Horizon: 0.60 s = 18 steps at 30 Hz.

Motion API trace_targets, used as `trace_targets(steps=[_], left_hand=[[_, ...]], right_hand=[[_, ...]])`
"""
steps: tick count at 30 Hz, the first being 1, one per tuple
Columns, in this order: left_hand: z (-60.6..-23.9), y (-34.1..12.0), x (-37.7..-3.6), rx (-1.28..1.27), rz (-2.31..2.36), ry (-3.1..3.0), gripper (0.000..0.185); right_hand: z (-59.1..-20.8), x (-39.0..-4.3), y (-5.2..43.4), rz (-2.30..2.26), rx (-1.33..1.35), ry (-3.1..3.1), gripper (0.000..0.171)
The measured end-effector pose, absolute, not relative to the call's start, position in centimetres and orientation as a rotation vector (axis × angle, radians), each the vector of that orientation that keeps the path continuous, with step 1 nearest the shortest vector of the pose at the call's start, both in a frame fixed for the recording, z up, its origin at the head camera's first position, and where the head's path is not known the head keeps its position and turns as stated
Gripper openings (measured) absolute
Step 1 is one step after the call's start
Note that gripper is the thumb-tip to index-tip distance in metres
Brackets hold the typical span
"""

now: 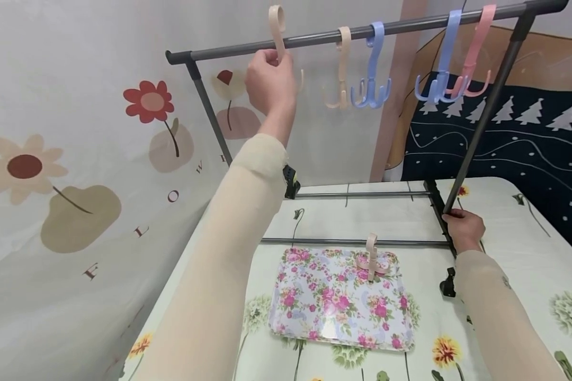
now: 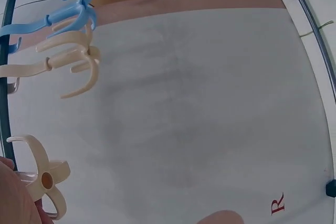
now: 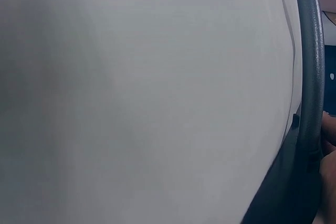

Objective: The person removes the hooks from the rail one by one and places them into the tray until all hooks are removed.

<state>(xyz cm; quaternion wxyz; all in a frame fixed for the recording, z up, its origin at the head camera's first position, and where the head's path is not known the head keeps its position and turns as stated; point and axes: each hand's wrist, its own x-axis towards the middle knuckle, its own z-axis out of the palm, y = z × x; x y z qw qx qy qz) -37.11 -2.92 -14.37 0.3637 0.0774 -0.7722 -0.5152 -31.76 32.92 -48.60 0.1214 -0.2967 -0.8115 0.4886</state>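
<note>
beige hook [image 1: 277, 29] pinched by left hand [image 1: 269, 79] fingers; head view alone shows right hand [image 1: 464, 228] gripping rack post [image 1: 481, 124].

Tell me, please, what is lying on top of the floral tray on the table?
One beige hook lies on the floral tray, near its far edge. The tray covers whatever is beneath it.

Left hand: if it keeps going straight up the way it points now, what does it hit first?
Probably the grey rail: the left hand holds a beige hook just beneath it. Depth is unclear.
</note>
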Motion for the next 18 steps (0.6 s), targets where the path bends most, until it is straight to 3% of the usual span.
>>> trace_targets(steps=[18], left_hand=[[-17.1, -3.9, -36.3, 0.079, -1.35, -2.027, 0.021]], right_hand=[[-48.4, -31.8, 32.4, 1.406, -0.89, -2.368, 0.041]])
